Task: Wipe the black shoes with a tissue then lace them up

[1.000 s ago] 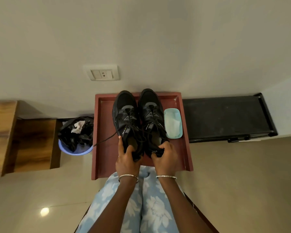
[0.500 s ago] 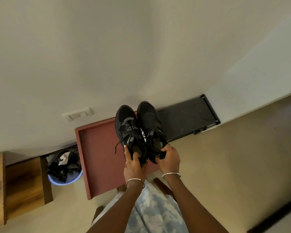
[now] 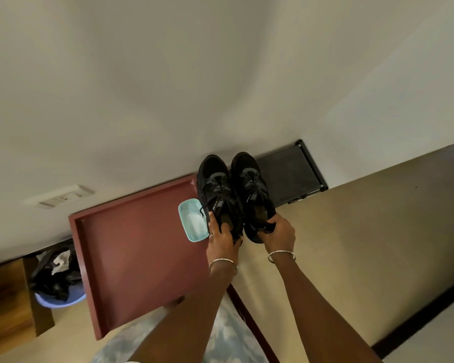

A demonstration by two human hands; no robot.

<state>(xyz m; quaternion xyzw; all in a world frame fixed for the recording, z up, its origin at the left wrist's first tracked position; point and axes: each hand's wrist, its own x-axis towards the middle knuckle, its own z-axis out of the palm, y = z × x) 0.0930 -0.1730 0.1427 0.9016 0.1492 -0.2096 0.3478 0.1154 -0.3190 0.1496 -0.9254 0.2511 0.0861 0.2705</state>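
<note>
Gripping black shoes (image 3: 249,176) by the heels, side by side, toes toward wall: left hand (image 3: 222,241) on one, right hand (image 3: 279,233) on the other. Held at red tray's (image 3: 131,247) right edge, beside teal tissue pack (image 3: 193,222). Lilac bin (image 3: 55,302) far left.

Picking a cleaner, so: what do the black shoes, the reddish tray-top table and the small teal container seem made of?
Black lace-up shoes: matte uppers, likely mesh or synthetic fabric with smoother panels; no shine. Reddish-brown rimmed table top: looks like painted wood or laminate, with an even satin colour. Small pale teal oval container: probably plastic, smooth and slightly glossy.
</note>
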